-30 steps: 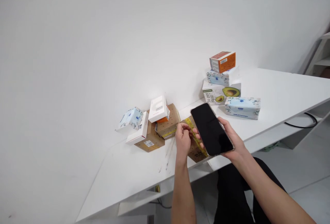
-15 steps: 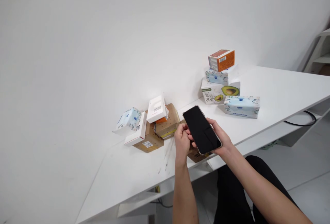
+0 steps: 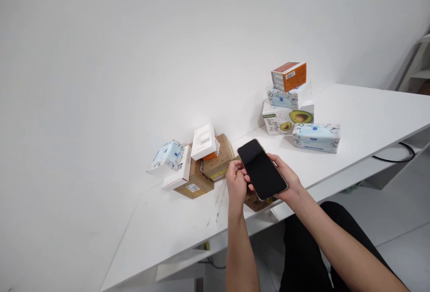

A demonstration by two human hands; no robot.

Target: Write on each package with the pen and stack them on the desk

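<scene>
A smartphone (image 3: 262, 169) with a dark screen and a clear case lies tilted in my right hand (image 3: 288, 180). My right thumb rests along its right edge, and fingertips show at its left edge. My left hand (image 3: 236, 183) is closed, its fingers curled close beside the phone's left edge. Whether it touches the phone or holds anything is hidden. Below the phone, a brown cardboard box (image 3: 255, 203) is partly covered by the phone and my hands.
On the white table (image 3: 161, 229), brown boxes (image 3: 195, 180), a white box (image 3: 203, 142) and a tissue pack (image 3: 168, 155) are piled left. At right, an orange box (image 3: 295, 77) tops a tissue pack (image 3: 284, 98) and an avocado box (image 3: 273, 124), beside another tissue pack (image 3: 316, 137).
The phone and both hands have shifted very slightly left in view. The camera view has moved a little; the hold on the phone looks the same.
</scene>
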